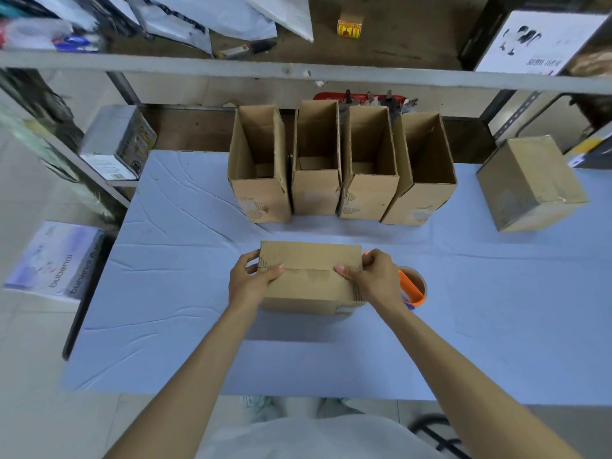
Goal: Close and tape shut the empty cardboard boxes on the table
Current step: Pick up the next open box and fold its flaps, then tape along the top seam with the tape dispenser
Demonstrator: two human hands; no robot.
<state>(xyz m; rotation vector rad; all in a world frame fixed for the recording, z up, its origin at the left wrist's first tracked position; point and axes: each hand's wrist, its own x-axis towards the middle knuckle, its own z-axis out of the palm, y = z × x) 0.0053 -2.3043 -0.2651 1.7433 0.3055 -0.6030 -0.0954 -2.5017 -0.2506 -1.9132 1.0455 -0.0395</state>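
Nearest you, on the table [185, 342] under its pale blue cloth, your left hand [253, 281] and right hand [376, 276] grip the two ends of a small brown cardboard box [309, 286]. On each hand the fingers [249, 260] curl round an end wall while the thumb lies flat on top, beside the centre seam [309, 269]. This grip presses the two top flaps level and edge to edge, so that tape can bridge them. No tape shows on that seam, so the box appears closed but not yet sealed.

Just beside your right hand lies an orange-handled tape dispenser with a brown roll [412, 288], within reach of the hand likely to need it.

Farther back, four open brown cardboard boxes [314, 197] stand upright side by side in a close row, flaps raised, apparently queued for the same treatment. At the far right sits a closed cardboard box with a glossy taped top [530, 183], well apart from the row and probably set aside as finished. A grey metal shelf [298, 72] spans above.
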